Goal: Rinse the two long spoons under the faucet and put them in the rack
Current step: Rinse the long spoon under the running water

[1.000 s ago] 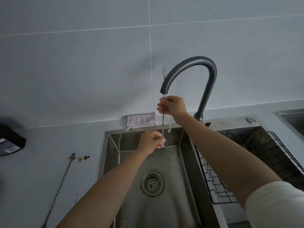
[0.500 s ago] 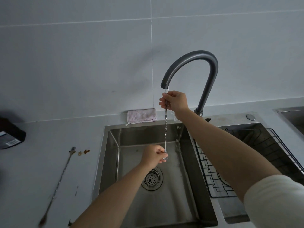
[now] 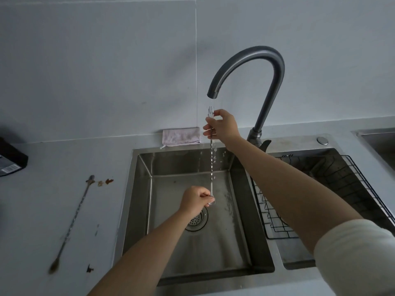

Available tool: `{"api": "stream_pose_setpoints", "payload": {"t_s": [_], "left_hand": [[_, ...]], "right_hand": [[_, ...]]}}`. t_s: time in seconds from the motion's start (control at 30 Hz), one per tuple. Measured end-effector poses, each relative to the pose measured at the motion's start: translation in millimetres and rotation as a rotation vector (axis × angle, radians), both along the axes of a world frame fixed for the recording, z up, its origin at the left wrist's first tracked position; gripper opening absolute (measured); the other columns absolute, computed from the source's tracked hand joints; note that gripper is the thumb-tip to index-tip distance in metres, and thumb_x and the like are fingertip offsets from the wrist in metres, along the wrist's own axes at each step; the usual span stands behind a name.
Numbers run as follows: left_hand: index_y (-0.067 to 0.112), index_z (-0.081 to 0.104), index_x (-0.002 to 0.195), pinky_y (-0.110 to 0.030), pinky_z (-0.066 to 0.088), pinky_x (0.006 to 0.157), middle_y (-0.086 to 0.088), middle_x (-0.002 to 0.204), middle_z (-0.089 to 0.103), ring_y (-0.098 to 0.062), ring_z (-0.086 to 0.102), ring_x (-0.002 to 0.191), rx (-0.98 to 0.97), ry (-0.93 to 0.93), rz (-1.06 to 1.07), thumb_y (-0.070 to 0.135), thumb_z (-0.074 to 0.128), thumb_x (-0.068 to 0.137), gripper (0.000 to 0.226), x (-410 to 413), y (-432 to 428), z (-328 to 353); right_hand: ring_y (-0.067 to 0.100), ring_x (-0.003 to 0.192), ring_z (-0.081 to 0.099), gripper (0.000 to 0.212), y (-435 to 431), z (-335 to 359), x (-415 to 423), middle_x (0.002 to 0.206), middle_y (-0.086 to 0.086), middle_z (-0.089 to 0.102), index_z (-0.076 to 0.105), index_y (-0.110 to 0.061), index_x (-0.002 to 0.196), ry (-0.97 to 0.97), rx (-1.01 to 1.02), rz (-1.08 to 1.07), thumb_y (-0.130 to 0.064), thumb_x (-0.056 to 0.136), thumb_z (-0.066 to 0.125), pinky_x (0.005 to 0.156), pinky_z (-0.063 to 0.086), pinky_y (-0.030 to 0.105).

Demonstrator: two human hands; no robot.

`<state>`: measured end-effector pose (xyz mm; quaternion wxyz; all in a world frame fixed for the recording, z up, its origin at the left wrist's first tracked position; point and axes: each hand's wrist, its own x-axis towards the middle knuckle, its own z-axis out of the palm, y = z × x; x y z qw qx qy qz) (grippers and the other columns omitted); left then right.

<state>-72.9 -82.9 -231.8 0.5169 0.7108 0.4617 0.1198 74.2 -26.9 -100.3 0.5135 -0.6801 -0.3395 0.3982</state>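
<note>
One long twisted metal spoon hangs upright under the dark curved faucet, with water running down it into the steel sink. My right hand pinches its upper end, just below the small fork tip. My left hand grips its bowl end low in the basin, above the drain. The second long spoon lies on the counter left of the sink, soiled at its bowl end. The black wire rack sits in the right basin.
A folded pink cloth rests behind the sink against the wall. Brown crumbs and stains lie near the counter spoon. A black box sits at the far left. Another sink edge shows at far right.
The spoon has come down lower under the spout, its fork tip now below the nozzle. My left hand has dropped deeper into the basin, and my right hand sits lower on the handle.
</note>
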Motion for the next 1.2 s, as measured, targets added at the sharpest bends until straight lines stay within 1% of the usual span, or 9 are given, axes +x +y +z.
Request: {"api": "stream_pose_setpoints", "payload": {"t_s": [0.17, 0.27, 0.33, 0.4, 0.47, 0.63, 0.77, 1.0, 1.2], "left_hand": [[-0.002, 0.069, 0.076, -0.019, 0.042, 0.054, 0.009, 0.048, 0.054, 0.011, 0.05, 0.035, 0.009, 0.038, 0.012, 0.003, 0.068, 0.076, 0.005, 1, -13, -10], [0.001, 0.068, 0.074, -0.019, 0.038, 0.05, 0.01, 0.045, 0.053, 0.01, 0.048, 0.031, -0.036, 0.054, 0.043, 0.003, 0.068, 0.076, 0.003, 5, -25, -18], [-0.003, 0.069, 0.078, -0.017, 0.038, 0.049, 0.012, 0.042, 0.053, 0.01, 0.048, 0.031, -0.057, 0.08, 0.033, 0.002, 0.067, 0.077, 0.005, 7, -35, -27], [-0.008, 0.068, 0.079, -0.023, 0.045, 0.057, -0.003, 0.048, 0.064, 0.006, 0.052, 0.039, -0.081, 0.093, -0.001, 0.001, 0.067, 0.077, 0.009, 10, -45, -39], [-0.006, 0.069, 0.081, -0.032, 0.05, 0.068, -0.021, 0.074, 0.072, -0.012, 0.058, 0.058, -0.098, 0.145, -0.054, 0.004, 0.068, 0.077, 0.011, 12, -58, -54], [-0.001, 0.069, 0.082, -0.037, 0.05, 0.074, -0.022, 0.09, 0.072, -0.031, 0.066, 0.083, -0.141, 0.339, -0.182, 0.011, 0.069, 0.076, 0.014, 16, -90, -83], [-0.001, 0.066, 0.089, -0.037, 0.049, 0.081, -0.021, 0.1, 0.068, -0.034, 0.062, 0.095, -0.213, 0.478, -0.348, 0.017, 0.065, 0.082, 0.019, 26, -99, -102], [0.005, 0.058, 0.11, -0.037, 0.046, 0.091, -0.018, 0.119, 0.062, -0.032, 0.058, 0.109, -0.202, 0.583, -0.501, 0.019, 0.059, 0.086, 0.029, 51, -97, -136], [0.002, 0.051, 0.118, -0.038, 0.046, 0.091, -0.021, 0.122, 0.06, -0.034, 0.058, 0.11, -0.207, 0.617, -0.551, 0.013, 0.053, 0.089, 0.031, 65, -102, -156]], "right_hand": [[0.02, 0.054, 0.054, 0.037, -12, -16, 4, 0.067, 0.007, 0.057, 0.045, -0.006, 0.124, -0.158, -0.14, 0.075, -0.002, 0.089, 0.057, 0.057, 0.051, 0.03], [0.018, 0.055, 0.052, 0.051, -27, -29, 4, 0.07, 0.007, 0.054, 0.039, -0.009, 0.133, -0.171, -0.231, 0.137, 0.007, 0.087, 0.054, 0.05, 0.051, 0.025], [0.021, 0.066, 0.056, 0.052, -39, -46, 3, 0.085, 0.012, 0.058, 0.038, -0.009, 0.134, -0.177, -0.291, 0.195, 0.009, 0.088, 0.051, 0.053, 0.054, 0.022], [0.024, 0.079, 0.061, 0.046, -51, -69, 2, 0.104, 0.016, 0.06, 0.044, -0.008, 0.13, -0.287, -0.353, 0.196, 0.006, 0.087, 0.054, 0.07, 0.058, 0.03], [0.023, 0.076, 0.064, 0.032, -62, -95, 2, 0.103, 0.017, 0.061, 0.052, -0.006, 0.118, -0.331, -0.42, 0.163, 0.002, 0.088, 0.054, 0.072, 0.059, 0.034], [0.029, 0.072, 0.064, 0.008, -87, -157, 6, 0.093, 0.022, 0.069, 0.06, 0.0, 0.091, -0.318, -0.626, 0.207, -0.003, 0.09, 0.053, 0.076, 0.058, 0.042], [0.03, 0.091, 0.066, 0.015, -102, -199, 8, 0.092, 0.019, 0.065, 0.06, 0.0, 0.082, -0.403, -0.735, 0.223, -0.011, 0.09, 0.056, 0.079, 0.055, 0.036], [0.033, 0.105, 0.059, 0.024, -106, -248, 9, 0.115, 0.02, 0.061, 0.059, 0.001, 0.113, -0.52, -0.81, 0.178, -0.008, 0.094, 0.046, 0.077, 0.046, 0.031], [0.034, 0.115, 0.055, 0.03, -109, -270, 6, 0.125, 0.019, 0.057, 0.055, -0.001, 0.119, -0.691, -0.834, 0.2, -0.001, 0.094, 0.039, 0.088, 0.048, 0.038]]}}
